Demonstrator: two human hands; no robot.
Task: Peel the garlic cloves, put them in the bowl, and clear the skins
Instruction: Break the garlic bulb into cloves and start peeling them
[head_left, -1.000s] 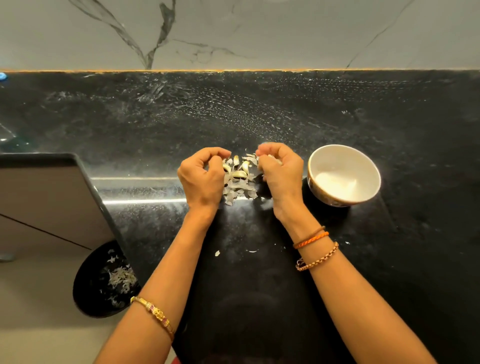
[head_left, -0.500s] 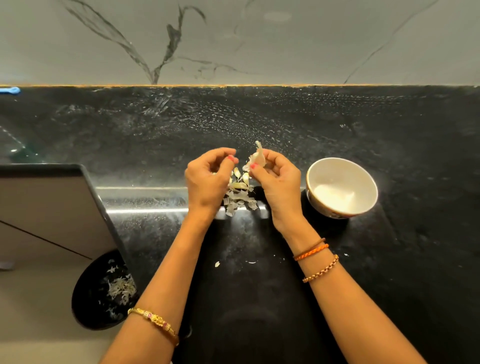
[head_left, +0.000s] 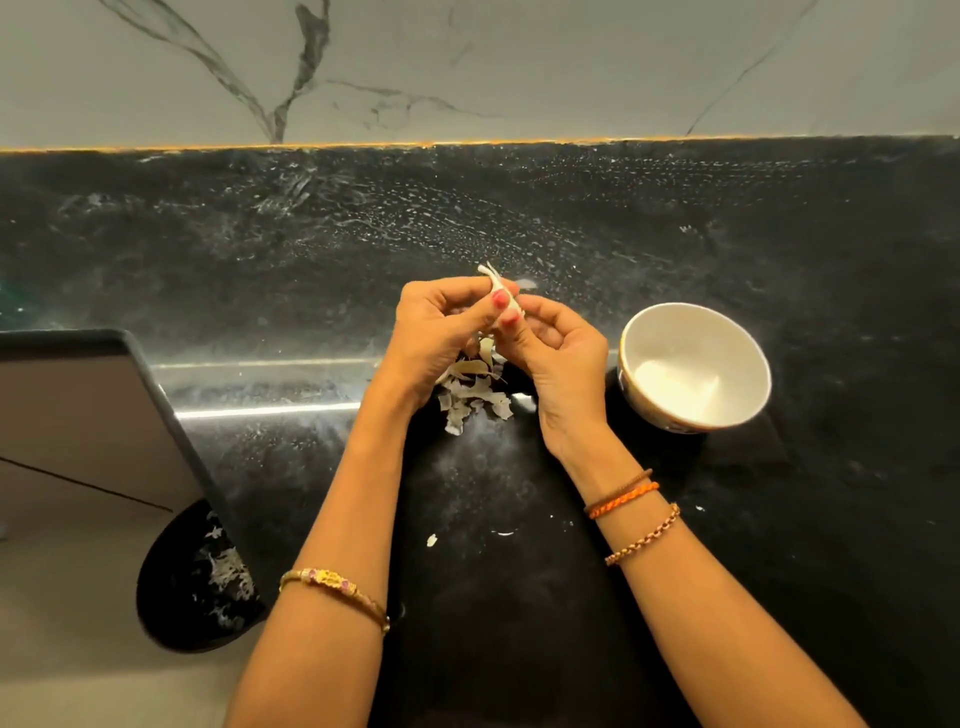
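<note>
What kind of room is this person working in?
Most likely a home kitchen. There is a black stone countertop against a marble-patterned wall, a white bowl beside the hands, and a garlic clove being peeled above a pile of skins.

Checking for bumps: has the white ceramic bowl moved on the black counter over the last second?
No. The white ceramic bowl sits just right of the pile of garlic skins as before; its slight frame shift matches the camera's, as the wall edge shifts too.

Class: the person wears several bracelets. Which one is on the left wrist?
The gold bangle with pink stones. It sits alone on the left forearm; the orange cord and copper chain bracelet circle the right.
</note>
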